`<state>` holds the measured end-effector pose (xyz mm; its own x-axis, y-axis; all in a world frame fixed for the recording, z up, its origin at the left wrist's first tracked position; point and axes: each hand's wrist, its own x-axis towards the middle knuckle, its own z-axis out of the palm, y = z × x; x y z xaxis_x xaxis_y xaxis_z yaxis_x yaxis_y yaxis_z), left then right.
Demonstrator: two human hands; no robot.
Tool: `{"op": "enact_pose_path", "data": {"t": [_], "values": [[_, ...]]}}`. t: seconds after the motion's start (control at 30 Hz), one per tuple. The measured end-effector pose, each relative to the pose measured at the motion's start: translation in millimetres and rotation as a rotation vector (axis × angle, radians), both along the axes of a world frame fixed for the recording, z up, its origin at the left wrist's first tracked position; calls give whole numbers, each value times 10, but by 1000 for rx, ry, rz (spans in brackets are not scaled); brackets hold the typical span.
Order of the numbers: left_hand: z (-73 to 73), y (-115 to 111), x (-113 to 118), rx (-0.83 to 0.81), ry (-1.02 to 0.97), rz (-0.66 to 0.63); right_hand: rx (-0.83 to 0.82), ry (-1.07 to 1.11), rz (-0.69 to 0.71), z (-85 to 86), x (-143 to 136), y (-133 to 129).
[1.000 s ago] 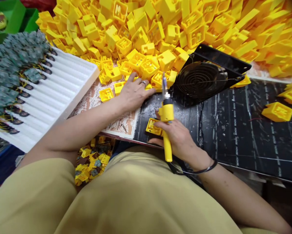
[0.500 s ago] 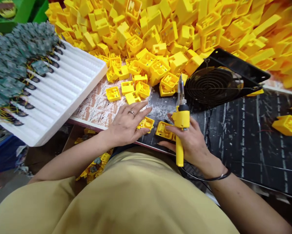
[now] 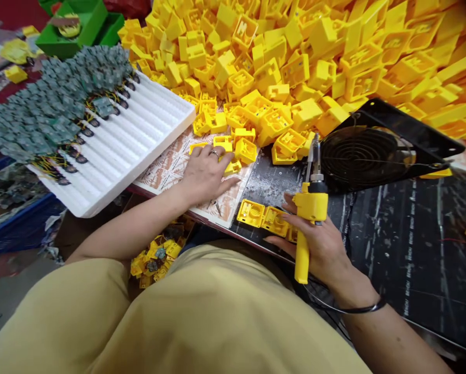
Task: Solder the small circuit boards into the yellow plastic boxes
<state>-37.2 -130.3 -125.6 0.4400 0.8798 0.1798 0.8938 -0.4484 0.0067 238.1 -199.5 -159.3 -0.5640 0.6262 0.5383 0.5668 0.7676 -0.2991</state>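
Our right hand (image 3: 322,244) is clenched around the yellow handle of a soldering iron (image 3: 309,215), which stands nearly upright with its metal tip pointing toward the top of the frame, just in front of the black fan (image 3: 367,156). The fingertips of that hand also rest against a yellow plastic case (image 3: 275,221) lying on the dark mat (image 3: 412,234) at the lower centre; a second case (image 3: 250,212) lies touching it on its left side.

Our left hand (image 3: 205,174) lies palm down, fingers spread, in the centre of the frame, on printed paper (image 3: 166,169), with a ring on one finger. Its fingers touch a few loose yellow cases (image 3: 229,148) at the near edge of the big heap; we cannot tell whether it actually grips one of them.

The heap of yellow cases (image 3: 314,52) fills the upper middle and upper right of the frame. At the upper left a white foam tray (image 3: 132,135) carries rows of small green circuit boards (image 3: 57,109) with wires. Behind it, in the top left corner, stands a green bin (image 3: 81,31). More yellow pieces (image 3: 155,257) lie below the table edge, lower left of centre.
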Motion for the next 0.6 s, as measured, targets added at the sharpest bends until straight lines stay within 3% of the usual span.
{"op": "enact_pose_path", "data": {"t": [0.13, 0.3, 0.43, 0.53, 0.6], "values": [[87, 70, -18, -138, 11, -36, 1, 15, -15, 19, 7, -7], [237, 65, 251, -504, -455, 9, -14, 52, -105, 153, -45, 2], [129, 115, 555, -809, -855, -22, 17, 49, -239, 292, -240, 135], [74, 89, 640, -903, -1007, -145, 69, 27, -268, 352, -350, 279], [113, 75, 578, -853, -936, -280, 74, 29, -234, 377, -349, 353]]}}
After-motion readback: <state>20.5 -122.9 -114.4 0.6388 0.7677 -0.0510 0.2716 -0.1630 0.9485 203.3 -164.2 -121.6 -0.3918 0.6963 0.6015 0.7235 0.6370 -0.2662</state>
